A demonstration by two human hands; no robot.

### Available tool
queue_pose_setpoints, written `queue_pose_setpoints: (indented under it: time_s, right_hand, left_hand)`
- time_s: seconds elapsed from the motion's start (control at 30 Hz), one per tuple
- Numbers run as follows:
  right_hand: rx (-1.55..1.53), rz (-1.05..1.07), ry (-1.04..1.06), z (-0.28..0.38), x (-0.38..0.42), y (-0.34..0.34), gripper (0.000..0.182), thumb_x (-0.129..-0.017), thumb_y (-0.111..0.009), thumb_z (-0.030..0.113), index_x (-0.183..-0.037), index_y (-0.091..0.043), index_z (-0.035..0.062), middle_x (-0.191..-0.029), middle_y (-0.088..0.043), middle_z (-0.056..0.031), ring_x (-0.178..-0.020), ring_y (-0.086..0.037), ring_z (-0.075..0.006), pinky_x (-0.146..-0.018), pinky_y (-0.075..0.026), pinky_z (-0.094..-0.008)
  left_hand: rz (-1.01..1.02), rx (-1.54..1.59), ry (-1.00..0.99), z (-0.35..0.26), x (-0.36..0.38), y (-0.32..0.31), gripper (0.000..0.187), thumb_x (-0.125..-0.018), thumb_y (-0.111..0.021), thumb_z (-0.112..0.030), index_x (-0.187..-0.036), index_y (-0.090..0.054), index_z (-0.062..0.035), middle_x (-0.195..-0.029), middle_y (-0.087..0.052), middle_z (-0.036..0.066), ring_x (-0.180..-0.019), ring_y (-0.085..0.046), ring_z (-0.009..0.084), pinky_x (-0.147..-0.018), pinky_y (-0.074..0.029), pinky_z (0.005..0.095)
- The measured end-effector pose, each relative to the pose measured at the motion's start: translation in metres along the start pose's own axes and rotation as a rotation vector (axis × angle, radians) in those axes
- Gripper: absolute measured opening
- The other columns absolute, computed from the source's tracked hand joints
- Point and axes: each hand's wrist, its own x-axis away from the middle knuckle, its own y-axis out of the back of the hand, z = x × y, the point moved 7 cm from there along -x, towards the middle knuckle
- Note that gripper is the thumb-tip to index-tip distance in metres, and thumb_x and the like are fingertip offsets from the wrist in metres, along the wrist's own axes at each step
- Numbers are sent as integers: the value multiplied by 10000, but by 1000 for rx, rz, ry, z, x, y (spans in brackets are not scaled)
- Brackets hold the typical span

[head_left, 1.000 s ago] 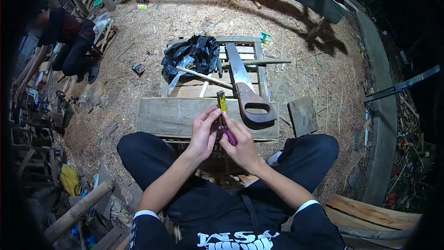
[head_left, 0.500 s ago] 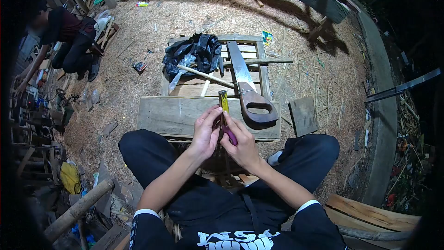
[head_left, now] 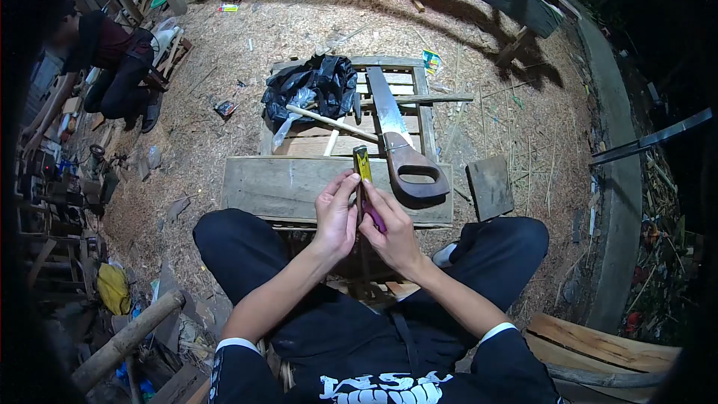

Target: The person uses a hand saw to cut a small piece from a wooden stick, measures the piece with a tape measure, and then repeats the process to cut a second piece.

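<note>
My right hand (head_left: 393, 230) is closed around the purple body of what looks like a tape measure (head_left: 363, 164). Its yellow strip, dark at the tip, points away from me over the edge of a grey board. The thumb and fingers of my left hand (head_left: 336, 213) pinch along the left side of this strip. A narrow brown piece seems to run down between both hands, mostly hidden by the fingers. Just beyond my right hand, a handsaw (head_left: 396, 131) with a dark wooden handle lies across the board and a slatted wooden frame (head_left: 428, 123).
The grey board (head_left: 258, 187) lies in front of my knees. On the frame sit a black plastic bag (head_left: 333, 78) and thin sticks (head_left: 333, 121). A square board (head_left: 491, 187) rests at right. Another person (head_left: 120, 67) crouches at far left. Shavings cover the ground.
Both hands stay almost in place on the tape measure. The purple body shows slightly less between the fingers of my right hand. Nothing else has visibly moved.
</note>
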Motion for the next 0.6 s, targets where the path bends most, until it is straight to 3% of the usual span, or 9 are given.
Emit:
queue_pose_setpoints:
  time_s: [0.07, 0.2, 0.3, 0.6]
  right_hand:
    - [-5, -22, -13, -2, 1, 2, 663, -925, -663, 21, -1564, -488, 43, -1332, -621, -237, -1060, -696, -408, -895, -574, -448]
    - [0, -76, -16, 2, -4, 13, 654, -929, -655, 19, -1564, -497, 44, -1334, -628, -233, -1065, -701, -379, -906, -573, -434]
    - [17, -128, -12, 1, -7, 24, 591, -952, -647, 43, -1529, -532, -8, -1367, -648, -251, -1202, -683, -348, -1024, -539, -398]
    - [26, -157, -5, 0, -8, 34, 596, -928, -657, 27, -1514, -552, -8, -1302, -677, -237, -1146, -702, -334, -987, -555, -396]
  left_hand:
    - [-47, 42, -3, -2, 0, 4, 236, -1020, -706, -96, -1234, -645, -18, -1091, -719, 92, -974, -689, 143, -899, -583, 316]
    - [-58, 32, -42, -10, -5, 8, 228, -1019, -703, -89, -1228, -645, -20, -1110, -732, 117, -939, -686, 143, -850, -582, 314]
    - [-48, 45, -65, -12, -5, 6, 226, -1017, -703, -85, -1223, -645, -13, -1131, -739, 138, -918, -680, 144, -816, -578, 312]
    - [-8, 75, -85, -10, -4, -1, 205, -1008, -711, -66, -1194, -658, 1, -1108, -744, 138, -884, -685, 147, -819, -585, 299]
